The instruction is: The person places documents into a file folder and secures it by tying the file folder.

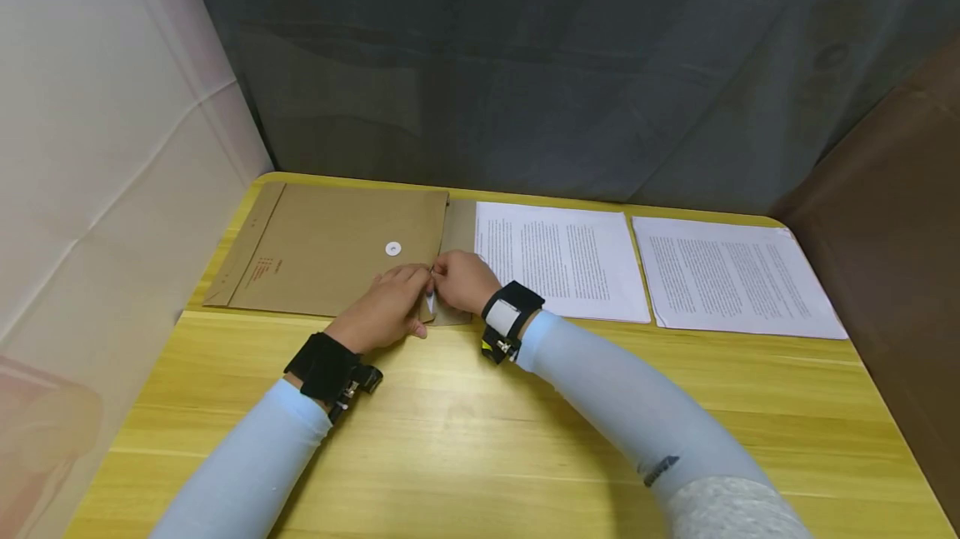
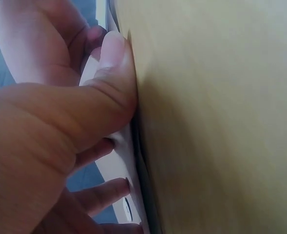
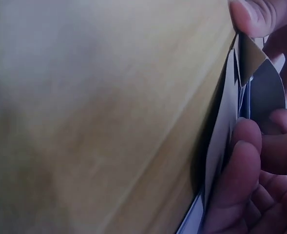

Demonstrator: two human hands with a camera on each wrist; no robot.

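Note:
A brown paper envelope (image 1: 322, 252) with a white disc fastener (image 1: 393, 248) lies flat at the back left of the yellow table (image 1: 465, 422), its flap (image 1: 457, 227) open toward the right. Both hands meet at the near corner of its mouth. My left hand (image 1: 411, 289) rests on the envelope and pinches the mouth's edge (image 2: 119, 165), thumb (image 2: 109, 87) on top and fingers underneath. My right hand (image 1: 450, 274) pinches the paper layers (image 3: 221, 141) there and lifts them slightly apart. The inside of the envelope is hidden.
Two printed white sheets (image 1: 558, 260) (image 1: 738, 276) lie side by side to the right of the envelope. A pale wall stands at the left, a dark curtain behind the table and a brown panel at the right.

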